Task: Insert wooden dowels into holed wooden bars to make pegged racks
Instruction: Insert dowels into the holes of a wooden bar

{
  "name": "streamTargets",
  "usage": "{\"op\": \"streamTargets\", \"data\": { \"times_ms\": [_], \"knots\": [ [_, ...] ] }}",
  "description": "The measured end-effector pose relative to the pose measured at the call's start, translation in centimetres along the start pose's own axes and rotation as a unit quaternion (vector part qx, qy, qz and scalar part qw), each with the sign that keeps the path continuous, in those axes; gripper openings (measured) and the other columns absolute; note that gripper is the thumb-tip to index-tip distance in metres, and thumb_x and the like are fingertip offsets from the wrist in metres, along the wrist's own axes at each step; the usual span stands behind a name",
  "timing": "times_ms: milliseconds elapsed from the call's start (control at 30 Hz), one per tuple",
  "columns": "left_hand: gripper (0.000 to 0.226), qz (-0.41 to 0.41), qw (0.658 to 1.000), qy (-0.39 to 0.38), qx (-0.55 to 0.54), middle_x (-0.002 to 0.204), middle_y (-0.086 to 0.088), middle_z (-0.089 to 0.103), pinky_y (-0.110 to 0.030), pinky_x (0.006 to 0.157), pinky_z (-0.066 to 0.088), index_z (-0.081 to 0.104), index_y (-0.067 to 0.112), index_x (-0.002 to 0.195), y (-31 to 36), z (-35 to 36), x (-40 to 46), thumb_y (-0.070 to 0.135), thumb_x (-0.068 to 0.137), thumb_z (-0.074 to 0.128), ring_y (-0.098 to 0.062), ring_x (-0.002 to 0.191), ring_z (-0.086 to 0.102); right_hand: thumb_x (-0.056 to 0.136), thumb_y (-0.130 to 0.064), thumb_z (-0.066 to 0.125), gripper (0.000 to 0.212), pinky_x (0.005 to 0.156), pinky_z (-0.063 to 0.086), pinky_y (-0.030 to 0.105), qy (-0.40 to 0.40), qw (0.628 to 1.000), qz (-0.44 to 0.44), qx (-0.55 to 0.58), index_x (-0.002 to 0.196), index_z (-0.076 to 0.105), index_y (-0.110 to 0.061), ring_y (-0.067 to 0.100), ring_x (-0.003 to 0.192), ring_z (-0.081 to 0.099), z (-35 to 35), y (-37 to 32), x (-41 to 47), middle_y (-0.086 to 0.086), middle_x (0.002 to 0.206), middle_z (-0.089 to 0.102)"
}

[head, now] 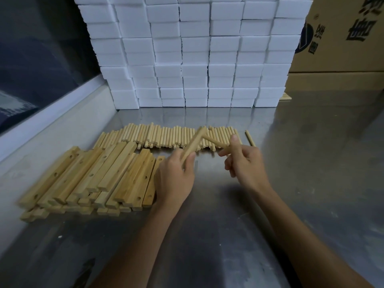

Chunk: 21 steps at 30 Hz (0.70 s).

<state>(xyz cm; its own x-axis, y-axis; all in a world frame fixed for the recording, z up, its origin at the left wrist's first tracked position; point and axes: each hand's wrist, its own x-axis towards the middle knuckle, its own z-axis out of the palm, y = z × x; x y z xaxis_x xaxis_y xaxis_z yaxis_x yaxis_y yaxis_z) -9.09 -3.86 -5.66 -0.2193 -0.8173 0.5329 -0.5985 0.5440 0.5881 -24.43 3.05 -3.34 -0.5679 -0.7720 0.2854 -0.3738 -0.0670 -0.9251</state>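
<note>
Wooden bar [192, 145], dowel [216, 143] between hands [209, 171]

cardboard box [340, 38] at upper right, large dark printed characters, upside down, not readable

Bare tabletop [301, 163] right; bars [87, 179] left.

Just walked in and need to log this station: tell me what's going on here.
A person is assembling pegged racks at a metal table. The left hand grips a holed wooden bar, angled up off the table, while the right hand pinches a dowel and brings its end to the bar. More bars lie piled left, loose dowels in a row behind.
</note>
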Motion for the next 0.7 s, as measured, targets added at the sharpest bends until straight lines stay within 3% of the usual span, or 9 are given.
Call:
{"op": "streamTargets", "data": {
  "times_ms": [100,200,267,400,500,600,700],
  "knots": [
    [0.024,-0.06,0.994,0.008,-0.086,0.056,0.007,0.045,-0.014,0.043,0.033,0.053,0.024,0.078,-0.3,0.1,0.3,0.037,0.099,0.052,-0.005,0.045,0.04,0.103,-0.054,0.031,0.063,0.051,0.046,0.027,0.027,0.996,-0.013,-0.082,0.073,0.072,-0.017,0.011,0.051,0.058,-1.1,1.0,0.4,0.002,0.054,0.063],
    [0.024,-0.068,0.983,0.002,-0.168,0.058,0.0,0.049,-0.02,0.049,0.033,0.051,0.031,0.075,0.0,0.0,0.2,0.028,0.099,0.053,-0.007,0.051,0.042,0.101,-0.042,0.046,0.044,0.056,0.048,0.031,0.033,0.968,-0.014,-0.248,0.074,0.07,-0.015,0.019,0.059,0.06,-2.2,2.5,1.1,0.001,0.06,0.064],
    [0.019,-0.084,0.971,-0.009,-0.223,0.066,-0.007,0.059,-0.029,0.045,0.038,0.057,0.031,0.083,0.0,-0.1,0.2,0.021,0.099,0.053,-0.016,0.051,0.047,0.098,-0.033,0.054,0.035,0.055,0.045,0.029,0.027,0.96,0.006,-0.277,0.072,0.068,-0.014,0.021,0.062,0.06,-2.7,3.2,1.5,0.0,0.063,0.063],
    [0.019,-0.192,0.891,-0.059,-0.408,0.067,0.004,0.062,-0.027,0.037,0.037,0.063,0.015,0.111,0.2,0.1,0.3,0.009,0.099,0.05,-0.013,0.046,0.048,0.095,-0.029,0.056,0.03,0.058,0.047,0.031,0.053,0.956,0.014,-0.289,0.072,0.067,-0.013,0.019,0.062,0.06,-2.7,3.9,2.1,0.001,0.065,0.064],
    [0.028,-0.229,0.838,-0.096,-0.486,0.069,0.0,0.064,-0.026,0.038,0.038,0.065,0.012,0.11,0.4,0.2,0.4,-0.001,0.095,0.047,-0.013,0.049,0.051,0.093,-0.025,0.06,0.017,0.064,0.044,0.03,0.095,0.952,0.008,-0.291,0.085,0.069,-0.012,0.019,0.07,0.059,-2.6,4.1,2.5,0.001,0.078,0.066],
    [0.031,-0.261,0.806,-0.104,-0.521,0.073,-0.005,0.065,-0.027,0.039,0.039,0.066,0.017,0.105,0.3,0.2,0.7,-0.003,0.094,0.046,-0.015,0.05,0.052,0.091,-0.021,0.062,0.02,0.075,0.041,0.028,0.118,0.948,-0.014,-0.295,0.107,0.067,-0.011,0.018,0.087,0.056,-2.8,4.4,3.2,0.005,0.102,0.062],
    [0.026,-0.275,0.795,-0.126,-0.525,0.078,-0.006,0.067,-0.026,0.036,0.037,0.063,0.015,0.114,0.0,0.1,1.1,0.003,0.098,0.047,-0.018,0.05,0.056,0.091,-0.021,0.06,0.029,0.089,0.048,0.04,0.13,0.936,-0.016,-0.326,0.118,0.064,-0.011,0.026,0.102,0.057,-2.8,4.4,4.3,0.01,0.118,0.059]
  ]
}}
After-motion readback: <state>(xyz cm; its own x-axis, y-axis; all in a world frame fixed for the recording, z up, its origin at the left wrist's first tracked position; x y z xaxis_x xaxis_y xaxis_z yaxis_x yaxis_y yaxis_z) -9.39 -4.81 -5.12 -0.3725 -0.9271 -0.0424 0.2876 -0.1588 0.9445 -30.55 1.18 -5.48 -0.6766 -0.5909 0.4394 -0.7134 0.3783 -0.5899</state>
